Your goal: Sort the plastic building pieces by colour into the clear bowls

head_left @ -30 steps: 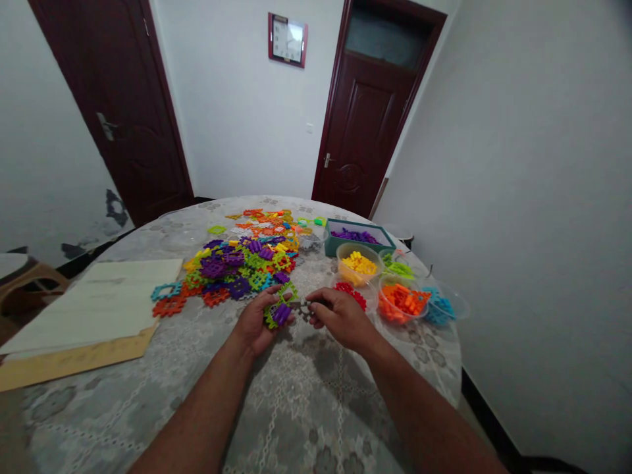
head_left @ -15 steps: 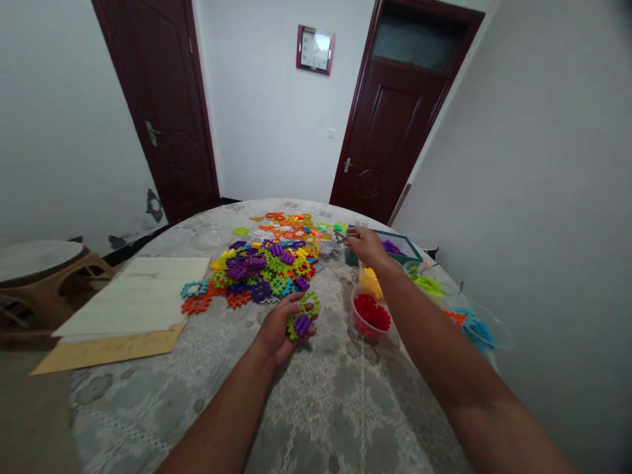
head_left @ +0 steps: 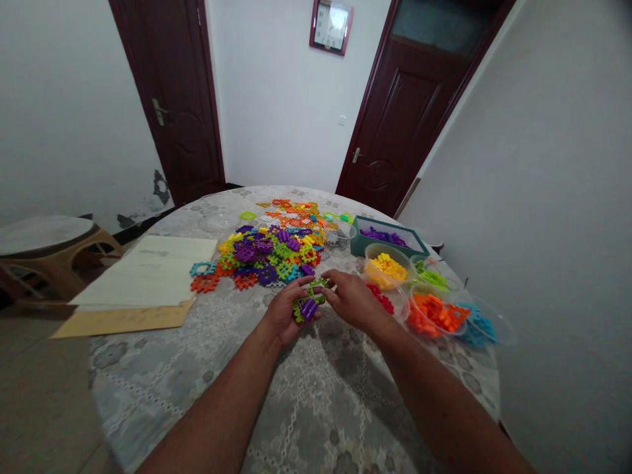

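Observation:
My left hand (head_left: pixel 288 309) is closed around green interlocking plastic pieces (head_left: pixel 297 312) with a purple piece (head_left: pixel 309 309) among them. My right hand (head_left: pixel 351 297) has come up against the same cluster from the right, thumb and fingertips pinching a green notched piece (head_left: pixel 318 289) at its upper edge. Just beyond both hands spreads a large pile of notched pieces (head_left: pixel 266 260) in purple, green, orange, blue and yellow. A bowl of red pieces (head_left: pixel 380 299) is partly hidden behind my right hand.
To the right stand clear bowls of yellow (head_left: pixel 388 266), orange (head_left: pixel 434 315), lime green (head_left: pixel 430 276) and blue pieces (head_left: pixel 478 326). Behind them is a teal box (head_left: pixel 355 245) holding purple pieces. Pale sheets (head_left: pixel 148 271) lie over brown cardboard (head_left: pixel 123 320) at the left, near a stool (head_left: pixel 49 230).
My right hand has drawn back from beside the teal box to the pieces in my left hand. The view has tilted down, and the bowls of orange and yellow pieces show more fully.

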`<state>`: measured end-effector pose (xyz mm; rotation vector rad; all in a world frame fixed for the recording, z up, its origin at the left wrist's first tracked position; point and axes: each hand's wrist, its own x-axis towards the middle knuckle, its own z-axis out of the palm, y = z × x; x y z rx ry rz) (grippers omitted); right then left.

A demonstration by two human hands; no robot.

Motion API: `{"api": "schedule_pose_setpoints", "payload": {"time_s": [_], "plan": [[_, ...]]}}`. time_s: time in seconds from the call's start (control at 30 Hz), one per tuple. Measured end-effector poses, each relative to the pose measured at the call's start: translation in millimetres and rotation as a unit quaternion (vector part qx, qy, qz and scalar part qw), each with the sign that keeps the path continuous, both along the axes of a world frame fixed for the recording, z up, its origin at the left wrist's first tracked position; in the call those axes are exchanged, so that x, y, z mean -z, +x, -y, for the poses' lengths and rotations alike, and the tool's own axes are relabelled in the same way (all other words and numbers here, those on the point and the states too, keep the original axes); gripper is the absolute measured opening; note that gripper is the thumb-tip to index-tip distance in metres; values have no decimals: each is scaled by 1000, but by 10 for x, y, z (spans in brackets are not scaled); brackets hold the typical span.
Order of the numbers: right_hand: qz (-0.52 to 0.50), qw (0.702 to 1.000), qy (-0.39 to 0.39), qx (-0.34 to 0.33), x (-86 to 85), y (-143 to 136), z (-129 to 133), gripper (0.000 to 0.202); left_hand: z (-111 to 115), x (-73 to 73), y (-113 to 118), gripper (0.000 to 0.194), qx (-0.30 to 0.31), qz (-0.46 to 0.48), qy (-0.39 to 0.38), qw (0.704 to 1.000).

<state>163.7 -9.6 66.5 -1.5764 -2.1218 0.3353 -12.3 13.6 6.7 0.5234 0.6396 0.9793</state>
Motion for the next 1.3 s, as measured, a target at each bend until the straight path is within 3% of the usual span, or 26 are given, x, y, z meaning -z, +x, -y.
{"api": "schedule_pose_setpoints", "payload": {"time_s": [0.17, 0.37, 0.5, 0.63, 0.73, 0.83, 0.93, 1.0, 1.17, 1.3], "plan": [[-85, 996, 12, 25, 2, 54, 72, 25, -10, -42, 13, 54, 5, -22, -14, 1000], [-140, 988, 32, 56, -82, 332, 336, 23, -43, -67, -15, 39, -20, -10, -78, 997], [-112, 980, 89, 141, -146, 876, 313, 26, -11, -93, -50, 57, -11, 42, -58, 997], [31, 943, 169, 286, -194, 1654, 72, 33, 34, -108, -31, 72, -15, 25, -35, 999], [143, 903, 164, 370, -214, 2113, -60, 40, 44, -108, 5, 74, -7, 3, -14, 1000], [181, 883, 134, 411, -233, 2314, -59, 46, 40, -101, 23, 69, 9, -8, 1, 1000], [159, 889, 159, 398, -231, 2203, 27, 45, 44, -89, 18, 67, 26, 4, 2, 1000], [112, 913, 188, 345, -206, 1953, 110, 40, 57, -85, 9, 66, 40, 18, -1, 999], [-35, 986, 130, 100, -58, 944, 405, 30, 91, -94, -5, 62, 62, 44, -5, 997], [-97, 991, 75, -46, 148, 277, 559, 36, 86, -68, -12, 55, 82, 48, 11, 995]]}}
